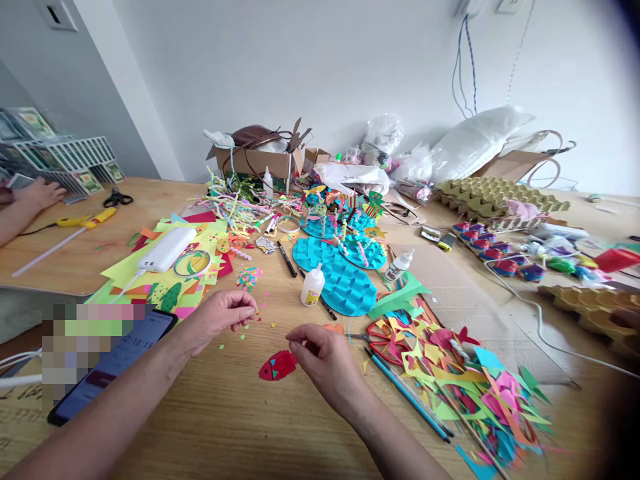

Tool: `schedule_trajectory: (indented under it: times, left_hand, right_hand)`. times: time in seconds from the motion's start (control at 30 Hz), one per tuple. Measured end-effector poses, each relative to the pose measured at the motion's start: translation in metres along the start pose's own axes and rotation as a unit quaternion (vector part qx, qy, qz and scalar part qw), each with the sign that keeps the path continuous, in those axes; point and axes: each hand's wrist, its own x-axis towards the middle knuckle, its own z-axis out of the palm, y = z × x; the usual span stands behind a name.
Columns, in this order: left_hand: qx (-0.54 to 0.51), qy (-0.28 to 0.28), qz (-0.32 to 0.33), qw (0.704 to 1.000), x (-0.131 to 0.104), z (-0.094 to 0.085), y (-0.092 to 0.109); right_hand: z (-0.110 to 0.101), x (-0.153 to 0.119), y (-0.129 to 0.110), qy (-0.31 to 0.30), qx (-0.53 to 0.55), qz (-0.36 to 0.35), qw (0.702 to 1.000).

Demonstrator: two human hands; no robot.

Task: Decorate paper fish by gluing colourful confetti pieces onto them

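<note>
A red paper fish (pixel 277 366) with a dark eye and small coloured pieces lies on the wooden table (pixel 240 413). My right hand (pixel 324 360) is curled beside its tail, thumb near the index finger; what it holds, if anything, is hidden. Up and to the left, my left hand (pixel 225 317) has its thumb and forefinger pressed together over scattered paper bits; anything between them is too small to make out. A white glue bottle (pixel 312 287) stands upright beyond both hands, next to a blue textured oval (pixel 349 290).
Paper scraps (pixel 450 367) and blue pencils (pixel 407 393) lie on the right. Coloured sheets with a white power bank (pixel 167 249) are at left, a phone (pixel 115 367) nearer. Egg trays (pixel 500 197) sit at back right. Another person's hand (pixel 43 193) is far left.
</note>
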Motion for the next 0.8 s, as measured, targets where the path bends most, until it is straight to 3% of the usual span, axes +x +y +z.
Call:
schedule_trajectory:
  times: [0.17, 0.3, 0.8]
  left_hand:
    - [-0.017, -0.021, 0.020, 0.999, -0.005, 0.021, 0.008]
    - [-0.025, -0.026, 0.024, 0.999, -0.005, 0.029, 0.008]
    - [-0.068, -0.017, -0.002, 0.998, -0.005, 0.021, -0.006]
  right_hand:
    - [0.009, 0.020, -0.006, -0.021, 0.027, 0.038, 0.999]
    - [0.015, 0.027, -0.005, -0.028, 0.034, 0.047, 0.998]
    - [0.025, 0.037, 0.005, -0.061, 0.029, 0.040, 0.997]
